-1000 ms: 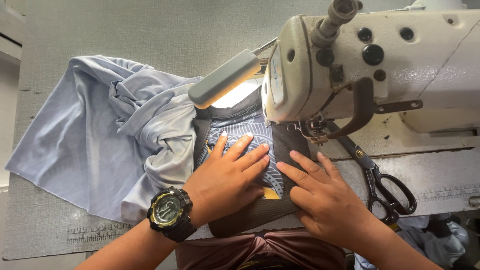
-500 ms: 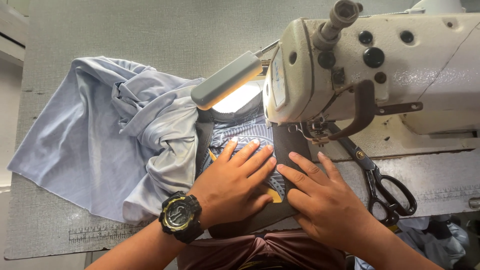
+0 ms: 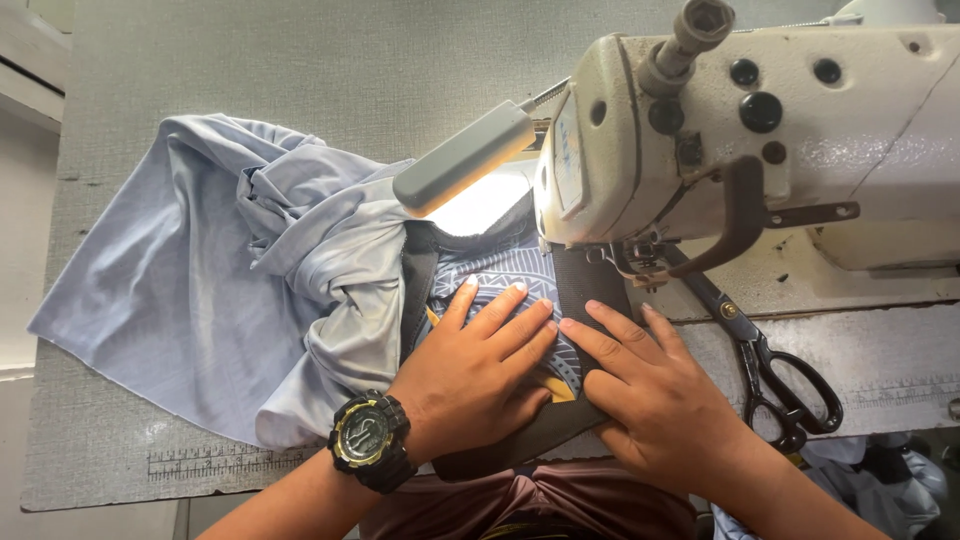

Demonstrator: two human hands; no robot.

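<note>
Head view: sewing machine (image 3: 760,130), cream, at right on grey bench (image 3: 300,60); lamp (image 3: 465,158) lit beside it. Patterned cloth (image 3: 500,275) with black band (image 3: 590,290) lies under the machine's head. Left hand (image 3: 480,365), black watch (image 3: 368,440) at wrist, flat on the cloth, fingers spread. Right hand (image 3: 650,385), flat on the band, fingertips touching the left's. Neither hand grips. Pale blue fabric (image 3: 220,290) bunched at left. Scissors (image 3: 770,370) lie just right of the right hand.
</note>
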